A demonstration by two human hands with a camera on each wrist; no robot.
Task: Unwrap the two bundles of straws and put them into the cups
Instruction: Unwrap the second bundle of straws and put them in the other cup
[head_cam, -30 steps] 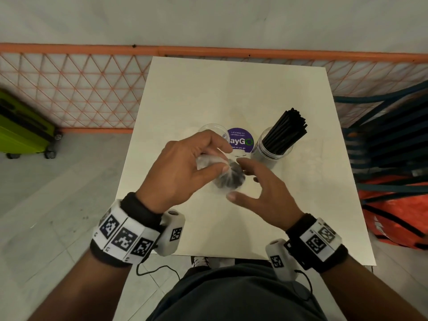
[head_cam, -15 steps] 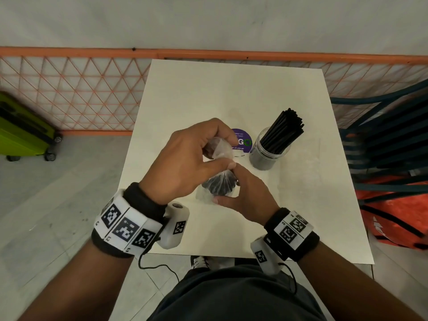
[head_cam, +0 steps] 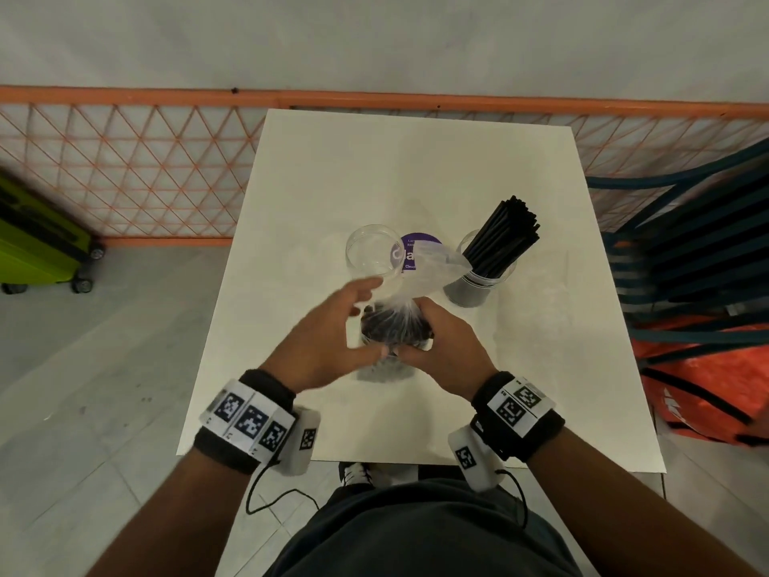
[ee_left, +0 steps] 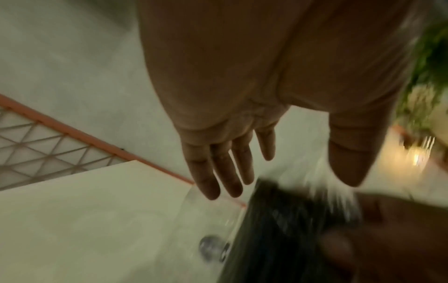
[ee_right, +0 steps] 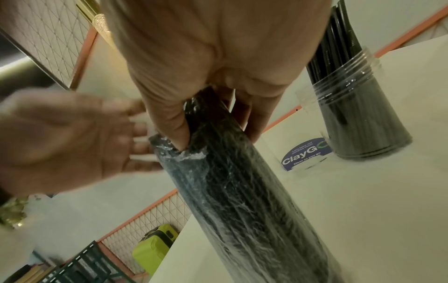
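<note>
A bundle of black straws in a clear plastic wrap stands upright over the table. My right hand grips it near the top, thumb and fingers curled round it. The wrap's loose open end sticks up above the straws. My left hand hovers just left of the bundle with fingers straight and holds nothing. Behind it stands an empty clear cup. At the right, another clear cup holds loose black straws.
The white square table bears a round purple sticker between the two cups. An orange mesh fence runs behind it. Stacked dark chairs and an orange bag stand at the right, a green suitcase at the left.
My left hand has let go of the wrap's top and opened beside the bundle. My right hand has closed round the bundle. The wrap's end now stands loose.
</note>
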